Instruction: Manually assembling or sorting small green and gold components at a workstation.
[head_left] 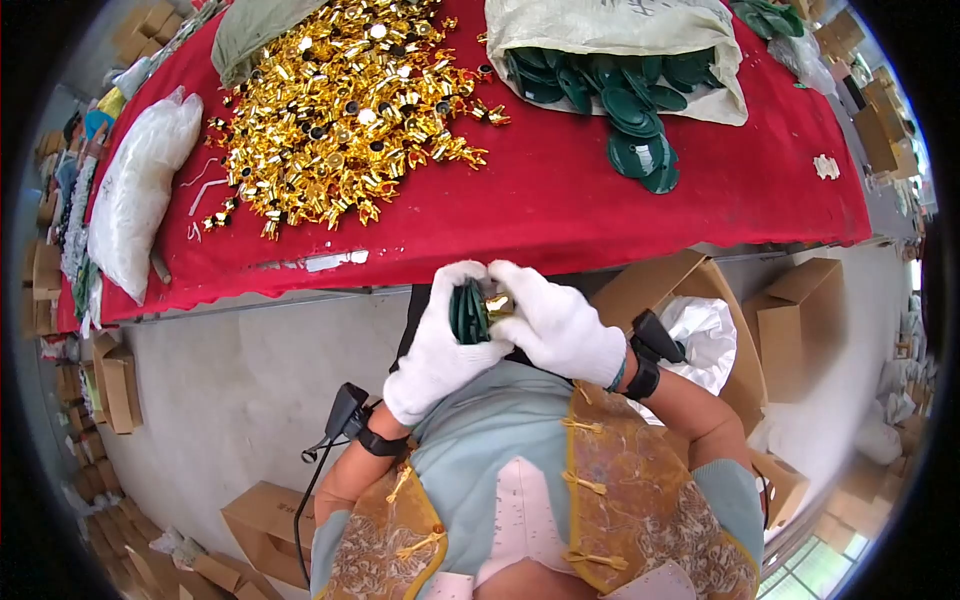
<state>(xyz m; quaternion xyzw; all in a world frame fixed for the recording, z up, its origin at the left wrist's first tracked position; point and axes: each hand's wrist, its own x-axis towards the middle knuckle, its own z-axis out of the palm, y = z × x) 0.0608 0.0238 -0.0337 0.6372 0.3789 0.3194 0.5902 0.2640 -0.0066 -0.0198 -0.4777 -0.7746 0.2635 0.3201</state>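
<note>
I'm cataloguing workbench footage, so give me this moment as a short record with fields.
Left hand: white-gloved, holding a bunch of green discs
Right hand: white-gloved, gripping a gold piece beside the discs
Table cover: red cloth
On it: heap of gold pieces; plastic bag to its left; pale sack to its right, spilling more discs

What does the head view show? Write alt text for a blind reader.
A white-gloved left hand holds green discs, while the gloved right hand holds a gold piece beside them. Ahead, a red-covered table carries piled gold pieces and a sack spilling more discs.
</note>
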